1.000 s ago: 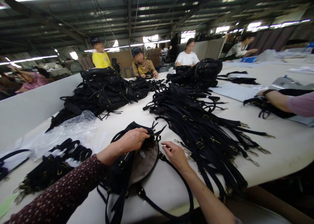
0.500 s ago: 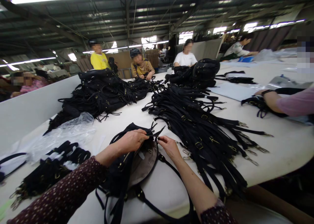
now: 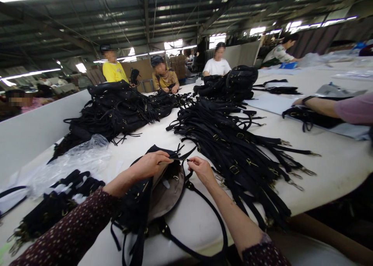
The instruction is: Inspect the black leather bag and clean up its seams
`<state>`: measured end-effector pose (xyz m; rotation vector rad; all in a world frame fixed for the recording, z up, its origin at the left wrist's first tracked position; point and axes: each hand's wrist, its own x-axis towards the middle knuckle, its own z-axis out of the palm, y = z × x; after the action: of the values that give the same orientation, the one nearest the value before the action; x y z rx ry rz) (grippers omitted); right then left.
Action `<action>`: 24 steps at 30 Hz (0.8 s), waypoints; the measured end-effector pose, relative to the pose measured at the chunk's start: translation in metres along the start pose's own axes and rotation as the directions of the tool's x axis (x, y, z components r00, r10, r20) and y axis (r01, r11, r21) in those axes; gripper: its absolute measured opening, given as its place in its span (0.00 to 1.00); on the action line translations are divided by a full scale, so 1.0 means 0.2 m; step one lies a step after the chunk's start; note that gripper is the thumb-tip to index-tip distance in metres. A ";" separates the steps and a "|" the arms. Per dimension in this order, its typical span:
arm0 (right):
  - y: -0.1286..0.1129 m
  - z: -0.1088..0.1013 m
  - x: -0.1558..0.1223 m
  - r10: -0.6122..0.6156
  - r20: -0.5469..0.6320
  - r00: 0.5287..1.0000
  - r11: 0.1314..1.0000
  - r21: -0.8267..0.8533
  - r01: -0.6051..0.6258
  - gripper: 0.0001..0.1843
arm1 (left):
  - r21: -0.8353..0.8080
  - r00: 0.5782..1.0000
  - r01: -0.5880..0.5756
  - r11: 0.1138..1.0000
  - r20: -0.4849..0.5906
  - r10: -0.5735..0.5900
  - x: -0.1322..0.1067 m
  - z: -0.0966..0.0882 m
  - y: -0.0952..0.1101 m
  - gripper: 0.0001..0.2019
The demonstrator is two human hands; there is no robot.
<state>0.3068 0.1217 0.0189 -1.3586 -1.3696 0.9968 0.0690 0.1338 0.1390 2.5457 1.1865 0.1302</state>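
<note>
A black handbag (image 3: 136, 207) lies on the table in front of me, its mouth gaping to show a grey-brown lining (image 3: 167, 196). My left hand (image 3: 155, 163) is closed on the far edge of that opening. Opposite it, my right hand (image 3: 199, 167) pinches a small dark end at the bag's right corner, perhaps the zipper end; the fingertips hide most of it. Inside the bag hangs a small metal clip (image 3: 175, 177). A long looped handle (image 3: 215, 207) curves out over the table on the right.
Many black straps with metal clasps (image 3: 233, 153) are heaped to the right. Further black bags (image 3: 113, 106) are piled at the back left, near clear plastic (image 3: 75, 157). Bundled straps (image 3: 58, 203) lie at left. Co-workers sit around; one co-worker's arm (image 3: 320, 106) reaches in from the right.
The bag's mouth has opened wider, showing more lining and the metal clip. My left hand has shifted slightly left, drawing the edge away from my right hand. The view has turned slightly.
</note>
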 end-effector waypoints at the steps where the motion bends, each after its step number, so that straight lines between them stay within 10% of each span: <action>1: -0.01 -0.01 0.00 0.002 0.011 1.000 1.000 0.013 -0.003 0.11 | -0.007 1.000 0.006 1.000 -0.003 -0.006 0.00 -0.01 -0.01 0.20; 17: -0.31 0.04 0.04 -0.159 0.088 0.983 0.983 0.107 0.149 0.09 | -0.168 0.969 0.167 0.972 -0.155 -0.193 -0.08 -0.22 -0.09 0.27; 24: -0.29 0.04 0.09 -0.150 0.060 0.987 0.982 0.126 0.142 0.08 | -0.221 0.971 0.131 0.966 -0.166 -0.170 -0.08 -0.16 -0.06 0.24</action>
<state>0.2853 0.1364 0.0753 -1.1260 -1.4148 1.0194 0.0436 0.1369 0.1666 2.2904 1.3529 0.4377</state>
